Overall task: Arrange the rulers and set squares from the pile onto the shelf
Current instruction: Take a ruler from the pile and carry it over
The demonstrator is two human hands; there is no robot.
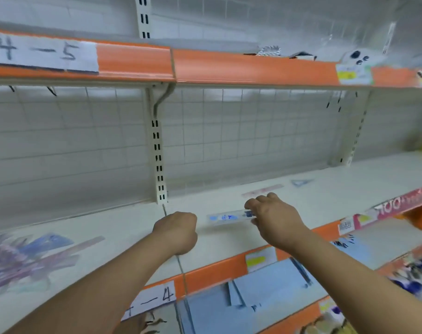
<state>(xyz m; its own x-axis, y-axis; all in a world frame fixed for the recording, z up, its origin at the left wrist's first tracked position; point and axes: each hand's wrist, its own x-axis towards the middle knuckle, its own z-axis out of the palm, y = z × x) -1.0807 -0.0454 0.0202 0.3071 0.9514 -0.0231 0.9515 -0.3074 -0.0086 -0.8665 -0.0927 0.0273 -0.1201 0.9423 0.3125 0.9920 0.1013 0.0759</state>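
Right of centre we see the right hand (275,218), its fingers pinching one end of a clear ruler (226,217) with blue print, low at the white shelf (123,222); we cannot tell whether it touches. The left hand (177,231) beside it is clenched, with nothing showing in it. The pile (24,259) lies blurred at lower left. Behind the right hand, a pink ruler (263,191) and a blue set square (301,182) lie flat, apart.

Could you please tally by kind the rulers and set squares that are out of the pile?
Rulers: 2, the pink ruler and the clear ruler that the right hand holds.
Set squares: 1, the blue set square.
Total: 3. The pile is too blurred to count.
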